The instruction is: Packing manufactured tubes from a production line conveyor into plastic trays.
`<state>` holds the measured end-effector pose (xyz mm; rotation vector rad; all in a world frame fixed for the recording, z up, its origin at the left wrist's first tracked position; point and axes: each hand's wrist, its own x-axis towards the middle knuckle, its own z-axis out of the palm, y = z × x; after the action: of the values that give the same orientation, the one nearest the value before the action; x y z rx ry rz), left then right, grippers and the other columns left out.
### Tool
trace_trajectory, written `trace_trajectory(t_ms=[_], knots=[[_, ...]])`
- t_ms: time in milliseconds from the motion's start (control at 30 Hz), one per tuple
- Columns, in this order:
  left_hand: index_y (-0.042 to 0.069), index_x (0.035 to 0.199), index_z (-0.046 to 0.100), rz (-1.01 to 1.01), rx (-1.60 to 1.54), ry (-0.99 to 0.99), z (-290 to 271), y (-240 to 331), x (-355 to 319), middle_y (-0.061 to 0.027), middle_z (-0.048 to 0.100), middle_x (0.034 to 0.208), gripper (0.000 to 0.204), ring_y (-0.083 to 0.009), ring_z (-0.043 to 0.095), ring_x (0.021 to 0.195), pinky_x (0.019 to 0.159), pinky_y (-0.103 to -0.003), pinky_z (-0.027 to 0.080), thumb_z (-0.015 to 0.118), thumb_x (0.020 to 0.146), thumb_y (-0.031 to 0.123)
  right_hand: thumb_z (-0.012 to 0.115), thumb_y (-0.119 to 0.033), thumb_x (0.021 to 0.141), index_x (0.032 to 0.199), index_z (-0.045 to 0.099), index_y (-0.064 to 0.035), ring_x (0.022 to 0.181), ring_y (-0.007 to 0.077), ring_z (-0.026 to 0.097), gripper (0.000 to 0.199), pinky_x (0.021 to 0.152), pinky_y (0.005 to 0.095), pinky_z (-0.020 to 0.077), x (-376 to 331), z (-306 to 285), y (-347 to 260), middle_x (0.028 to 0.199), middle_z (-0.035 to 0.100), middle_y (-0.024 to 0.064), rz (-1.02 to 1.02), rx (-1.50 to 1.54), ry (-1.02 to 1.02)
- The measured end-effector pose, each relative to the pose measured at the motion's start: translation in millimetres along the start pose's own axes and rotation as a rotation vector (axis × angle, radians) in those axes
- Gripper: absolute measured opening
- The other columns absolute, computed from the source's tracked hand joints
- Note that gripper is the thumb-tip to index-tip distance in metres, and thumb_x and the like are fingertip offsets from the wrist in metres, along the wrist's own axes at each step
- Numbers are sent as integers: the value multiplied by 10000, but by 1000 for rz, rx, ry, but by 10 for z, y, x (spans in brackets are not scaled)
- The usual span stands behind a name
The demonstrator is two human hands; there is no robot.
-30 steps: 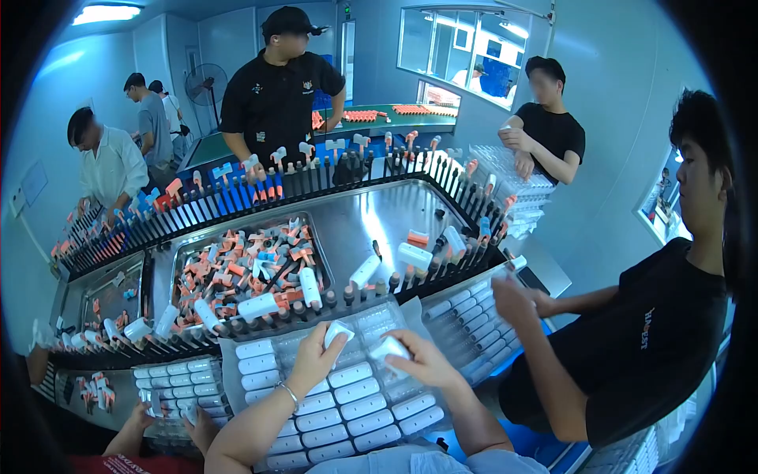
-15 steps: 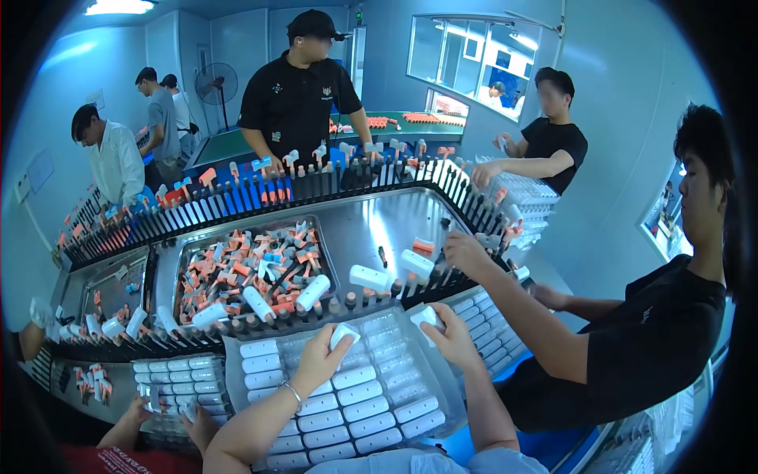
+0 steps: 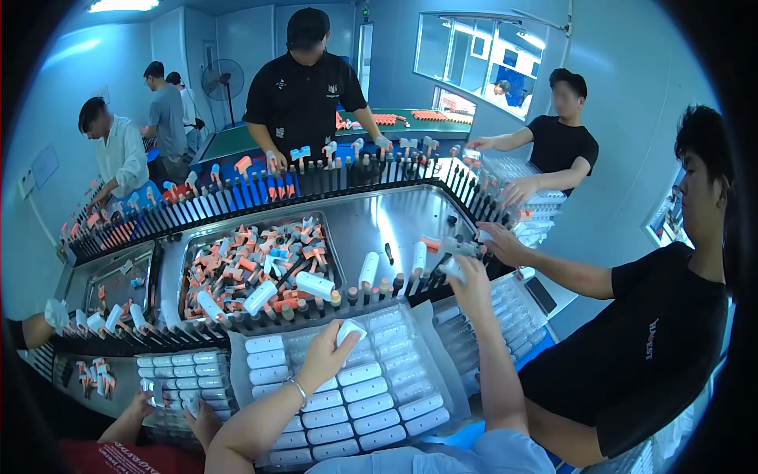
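Observation:
My left hand [image 3: 325, 353], with a bracelet at its wrist, is closed around a small white plastic casing [image 3: 350, 331] above a clear blister tray [image 3: 387, 316]. White oblong casings [image 3: 371, 405] fill its left and near cells; upper right cells look bare. My right hand [image 3: 474, 283] reaches forward right to the rack's near edge, its fingers closed on another white casing [image 3: 452, 269], close to a grey head on a post [image 3: 462, 246]. White casings also tilt on posts along this edge, one white casing [image 3: 315, 285] just beyond my left hand.
A metal pan [image 3: 338, 261] heaped with orange, grey and black parts lies inside the ring of upright posts [image 3: 316, 180]. A co-worker's hand [image 3: 505, 243] is close to my right hand. Another person's hands [image 3: 204, 419] work at a tray on the left. More blister trays [image 3: 505, 316] sit at right.
My right hand has moved from above the tray forward to the posts, carrying its casing. My left hand stays over the tray. Casings on the near posts have shifted, and the right co-worker's arm has moved.

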<state>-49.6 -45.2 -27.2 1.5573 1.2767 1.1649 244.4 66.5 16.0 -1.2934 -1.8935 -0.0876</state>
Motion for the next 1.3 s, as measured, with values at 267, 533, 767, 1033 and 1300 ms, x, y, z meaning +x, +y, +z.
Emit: trace_trajectory(t_ms=[267,533,767,1033,1300], knots=[[25,1016,558,52,61,5,-91,-113,-48,-117,612,702,326,-174,606,578,523,-292,445,599,878,317,618,-156,800,1165,544,-33,990,382,560,392,838,430,451,536,608,205,1055,602,204,-22,-102,-315],[27,1033,554,33,17,51,-280,-75,-66,-121,616,710,318,-181,586,546,513,-294,440,602,876,300,530,-198,872,1345,344,-47,963,404,561,531,783,453,464,332,779,-584,1072,549,251,-2,-119,-458],[21,1019,558,2,-48,13,-280,81,-17,-96,601,661,303,-147,580,529,486,-278,420,602,879,286,597,-144,821,1070,565,20,918,373,579,299,788,428,464,317,116,-1006,993,602,202,-252,224,-465],[23,1046,557,-7,17,-6,-336,62,-112,-123,622,749,325,-191,602,622,570,-303,452,605,874,295,706,-138,726,889,660,-67,834,239,588,184,751,341,494,-943,-721,-1444,881,621,72,-277,268,-878],[12,1045,552,17,-3,5,-346,-59,-100,-106,612,703,319,-157,600,578,514,-283,434,605,877,279,726,-177,694,905,649,-59,889,252,519,253,794,348,435,-1184,-619,-1527,903,519,68,-212,181,-873]])
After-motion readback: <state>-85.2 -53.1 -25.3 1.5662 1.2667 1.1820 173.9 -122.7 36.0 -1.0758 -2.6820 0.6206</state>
